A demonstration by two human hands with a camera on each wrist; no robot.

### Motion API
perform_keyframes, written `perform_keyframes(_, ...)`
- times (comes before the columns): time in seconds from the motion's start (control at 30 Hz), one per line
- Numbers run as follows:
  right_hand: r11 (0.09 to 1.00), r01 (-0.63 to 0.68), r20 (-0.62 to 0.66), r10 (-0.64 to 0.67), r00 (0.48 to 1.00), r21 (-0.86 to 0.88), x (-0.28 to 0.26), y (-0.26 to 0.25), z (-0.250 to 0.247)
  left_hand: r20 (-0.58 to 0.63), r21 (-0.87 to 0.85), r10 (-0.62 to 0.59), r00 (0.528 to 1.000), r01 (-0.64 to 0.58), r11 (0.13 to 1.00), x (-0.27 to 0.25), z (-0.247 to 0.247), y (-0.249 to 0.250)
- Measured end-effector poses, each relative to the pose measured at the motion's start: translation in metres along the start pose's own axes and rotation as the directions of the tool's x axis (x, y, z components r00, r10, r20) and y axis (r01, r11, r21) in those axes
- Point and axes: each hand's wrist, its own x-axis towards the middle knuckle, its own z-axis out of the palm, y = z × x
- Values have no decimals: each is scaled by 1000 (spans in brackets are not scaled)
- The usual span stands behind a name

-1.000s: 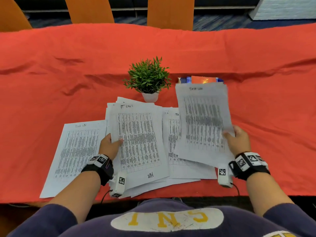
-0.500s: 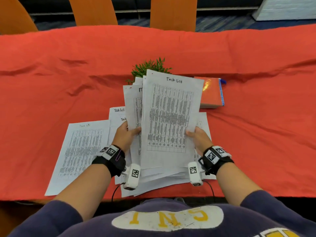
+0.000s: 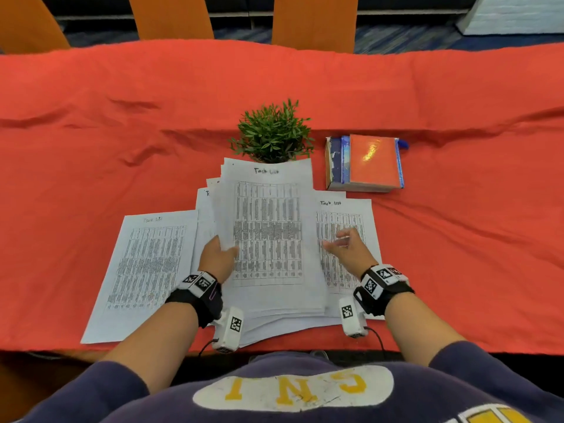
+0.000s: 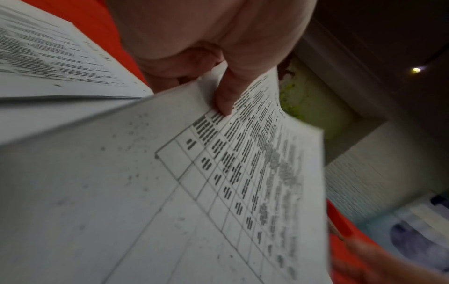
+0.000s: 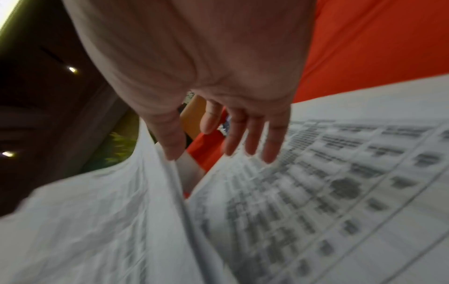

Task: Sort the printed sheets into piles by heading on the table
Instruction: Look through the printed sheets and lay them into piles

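My left hand [image 3: 218, 257] grips a stack of printed sheets [image 3: 268, 239] by its left edge, thumb on top; its top sheet is headed "Task List". In the left wrist view the thumb [image 4: 224, 96] presses on that stack [image 4: 170, 192]. My right hand [image 3: 346, 248] hovers open just right of the stack, fingers spread and holding nothing; the right wrist view shows its fingers [image 5: 252, 134] straight above a flat sheet [image 5: 340, 182]. A single "Task List" sheet [image 3: 143, 270] lies flat at the left, and another "Task List" sheet [image 3: 345, 227] lies at the right under my right hand.
A small potted plant [image 3: 271, 132] stands just behind the held stack. A pile of books [image 3: 364, 163] with an orange cover lies to its right. An orange-red cloth [image 3: 122, 132] covers the table. Orange chairs [image 3: 314, 19] stand along the far side.
My right hand brought its "Task List" sheet left onto the stack in my left hand, then let go and drew back right, open. The stack now sits lower.
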Motion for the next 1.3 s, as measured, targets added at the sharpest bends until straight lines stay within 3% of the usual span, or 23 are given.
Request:
perform_keyframes(0.1, 916, -255, -274, 172, 946, -309, 12, 28, -18, -67, 0, -33, 997, 33, 999, 3, -12, -13)
perform_keyframes(0.17, 858, -388, -391, 248, 886, -336, 15, 43, -26, -101, -4, -64, 993, 64, 998, 5, -20, -21)
perform_keyframes(0.23, 821, -447, -420, 288, 861, -354, 17, 53, -30, -118, -8, -105, 987, 105, 994, 6, -27, -28)
perform_keyframes(0.4, 873, -378, -474, 204, 857, -307, 23, 62, -36, -149, -29, -162, 975, 160, 987, 9, -34, -37)
perform_keyframes(0.5, 900, -315, -427, 168, 888, -302, 25, 67, -42, -149, -20, -160, 976, 159, 987, 10, -32, -37)
perform_keyframes(0.63, 941, -256, -454, 132, 881, -223, 16, 63, -52, -133, -28, -157, 979, 155, 988, 12, -28, -36)
perform_keyframes(0.73, 954, -201, -417, 94, 904, -221, 16, 60, -54, -129, -32, -164, 978, 161, 986, 14, -26, -36)
perform_keyframes(0.9, 870, -325, -370, 182, 911, -372, 25, 66, -36, -116, -33, -164, 980, 162, 986, 10, -23, -33)
perform_keyframes(1.03, 840, -325, -374, 160, 914, -435, 26, 64, -28, -100, -29, -159, 982, 157, 987, 9, -24, -33)
perform_keyframes(1.17, 919, -239, -475, 66, 878, -313, 19, 64, -30, -97, -40, -165, 981, 162, 986, 8, -28, -35)
perform_keyframes(1.3, 975, -176, -474, 92, 876, -137, 8, 61, -44, -104, -44, -172, 980, 168, 985, 7, -31, -37)
